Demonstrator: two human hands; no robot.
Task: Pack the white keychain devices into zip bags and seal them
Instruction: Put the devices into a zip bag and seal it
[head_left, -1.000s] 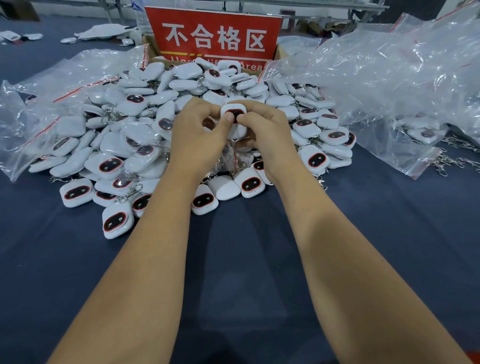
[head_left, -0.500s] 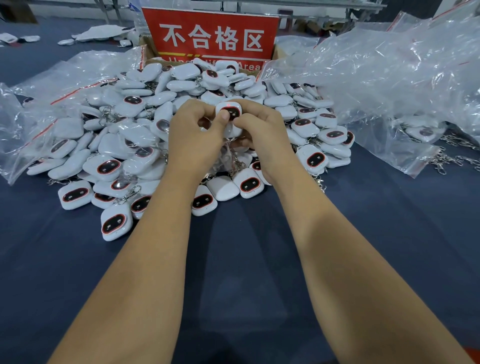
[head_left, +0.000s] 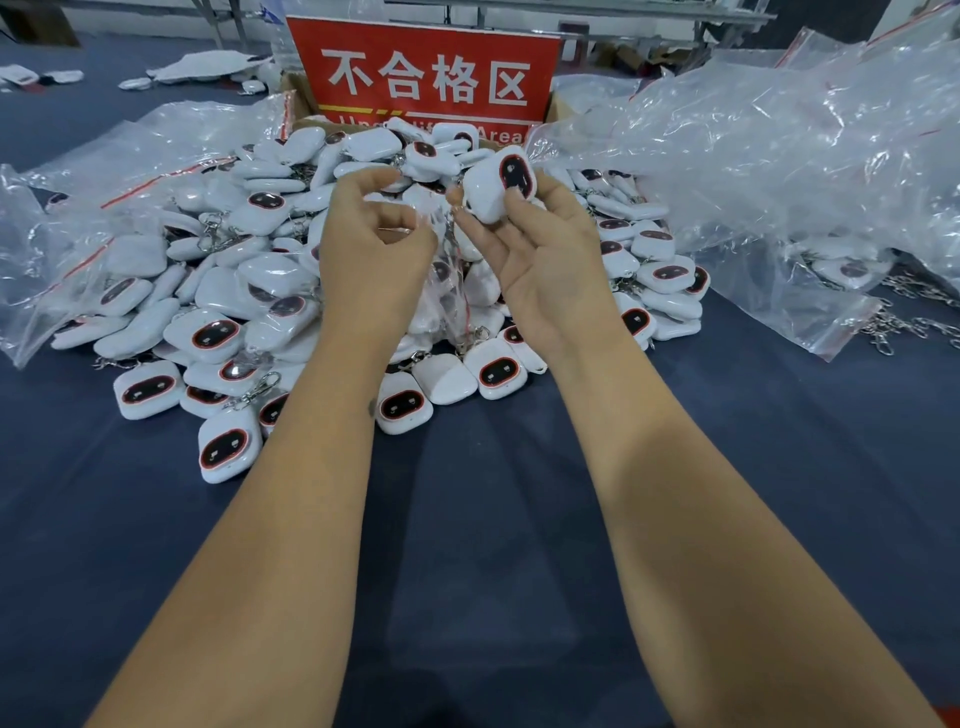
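Your right hand (head_left: 545, 260) grips a device (head_left: 496, 187), tilted, chain dangling. Left fingers (head_left: 400, 228) pinch the bag (head_left: 447, 280) mouth just left and below; bag hangs downward.

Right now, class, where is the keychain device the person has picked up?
In the head view, the keychain device sits in the right hand, above the pile, just below the red sign.

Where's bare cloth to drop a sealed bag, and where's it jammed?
Free: the blue cloth between the forearms, in front of the device pile, and the strip right of the right forearm, below the bag heap. Crowded: the pile around both hands, the loose zip bags at far left, the chains at the right edge.
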